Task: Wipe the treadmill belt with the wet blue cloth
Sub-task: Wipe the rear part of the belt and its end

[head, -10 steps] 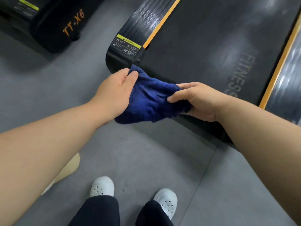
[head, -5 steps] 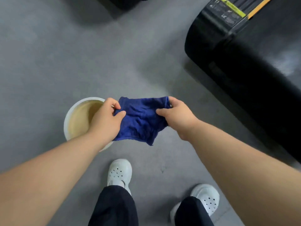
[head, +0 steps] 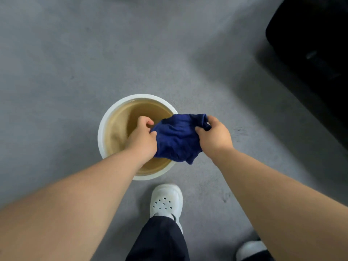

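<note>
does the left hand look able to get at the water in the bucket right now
Probably yes. The left hand hangs over the open white bucket, nothing between it and the murky water. It grips the blue cloth, which the right hand also holds, so the cloth would go in with it.

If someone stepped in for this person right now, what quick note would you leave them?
Left hand: pinches the dark blue cloth by its left edge, above the round white bucket of brownish water.
Right hand: grips the cloth's right edge, beyond the rim.
Black treadmill: upper right, away from the cloth.
Done: cannot tell; the belt is out of view.
To do: dip, wring, then wipe the belt.
</note>
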`<state>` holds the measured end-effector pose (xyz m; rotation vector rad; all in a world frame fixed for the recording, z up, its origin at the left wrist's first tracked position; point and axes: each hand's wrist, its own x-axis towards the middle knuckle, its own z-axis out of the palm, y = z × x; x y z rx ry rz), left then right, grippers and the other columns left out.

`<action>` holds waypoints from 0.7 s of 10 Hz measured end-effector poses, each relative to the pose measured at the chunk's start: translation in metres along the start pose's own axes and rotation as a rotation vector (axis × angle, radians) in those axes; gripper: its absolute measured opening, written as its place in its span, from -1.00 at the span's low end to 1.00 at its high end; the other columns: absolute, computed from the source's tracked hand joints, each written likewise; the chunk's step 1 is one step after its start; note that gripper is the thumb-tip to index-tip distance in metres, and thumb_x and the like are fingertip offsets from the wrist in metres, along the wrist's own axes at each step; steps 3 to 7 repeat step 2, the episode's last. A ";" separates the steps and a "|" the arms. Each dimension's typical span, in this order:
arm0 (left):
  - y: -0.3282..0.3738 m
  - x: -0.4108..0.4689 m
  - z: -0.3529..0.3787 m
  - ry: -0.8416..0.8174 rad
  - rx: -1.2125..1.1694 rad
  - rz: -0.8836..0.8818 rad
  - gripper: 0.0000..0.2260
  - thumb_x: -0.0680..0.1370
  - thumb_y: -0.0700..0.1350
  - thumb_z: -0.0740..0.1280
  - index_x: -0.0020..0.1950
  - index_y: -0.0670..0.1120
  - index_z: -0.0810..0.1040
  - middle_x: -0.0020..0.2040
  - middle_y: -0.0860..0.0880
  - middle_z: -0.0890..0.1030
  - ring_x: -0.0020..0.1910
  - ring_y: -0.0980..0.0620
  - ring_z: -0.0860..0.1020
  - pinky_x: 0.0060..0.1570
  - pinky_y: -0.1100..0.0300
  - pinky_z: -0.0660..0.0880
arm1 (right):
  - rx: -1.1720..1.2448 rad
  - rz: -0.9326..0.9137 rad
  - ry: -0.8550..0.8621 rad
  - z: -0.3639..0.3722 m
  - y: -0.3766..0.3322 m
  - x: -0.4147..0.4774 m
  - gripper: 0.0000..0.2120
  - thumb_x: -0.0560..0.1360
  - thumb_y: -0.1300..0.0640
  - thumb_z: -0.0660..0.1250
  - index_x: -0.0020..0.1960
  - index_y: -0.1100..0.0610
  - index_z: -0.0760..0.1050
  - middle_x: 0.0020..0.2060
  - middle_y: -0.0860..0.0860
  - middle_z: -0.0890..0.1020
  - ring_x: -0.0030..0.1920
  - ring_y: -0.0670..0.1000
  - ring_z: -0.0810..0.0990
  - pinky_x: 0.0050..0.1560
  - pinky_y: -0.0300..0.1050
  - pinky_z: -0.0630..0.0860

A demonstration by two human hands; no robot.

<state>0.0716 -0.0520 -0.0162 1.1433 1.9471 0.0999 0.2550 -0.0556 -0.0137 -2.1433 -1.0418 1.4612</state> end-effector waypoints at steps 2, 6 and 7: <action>0.001 0.007 0.027 -0.045 0.089 -0.057 -0.71 0.57 -0.03 0.26 0.25 0.02 0.30 -0.03 -0.03 0.55 -0.07 -0.12 0.53 -0.02 0.04 0.46 | -0.039 0.049 0.006 -0.006 0.017 0.006 -0.65 0.53 0.09 0.28 0.31 0.03 0.38 -0.07 -0.02 0.57 -0.08 0.02 0.54 -0.11 -0.13 0.47; 0.001 0.007 0.027 -0.045 0.089 -0.057 -0.71 0.57 -0.03 0.26 0.25 0.02 0.30 -0.03 -0.03 0.55 -0.07 -0.12 0.53 -0.02 0.04 0.46 | -0.039 0.049 0.006 -0.006 0.017 0.006 -0.65 0.53 0.09 0.28 0.31 0.03 0.38 -0.07 -0.02 0.57 -0.08 0.02 0.54 -0.11 -0.13 0.47; 0.001 0.007 0.027 -0.045 0.089 -0.057 -0.71 0.57 -0.03 0.26 0.25 0.02 0.30 -0.03 -0.03 0.55 -0.07 -0.12 0.53 -0.02 0.04 0.46 | -0.039 0.049 0.006 -0.006 0.017 0.006 -0.65 0.53 0.09 0.28 0.31 0.03 0.38 -0.07 -0.02 0.57 -0.08 0.02 0.54 -0.11 -0.13 0.47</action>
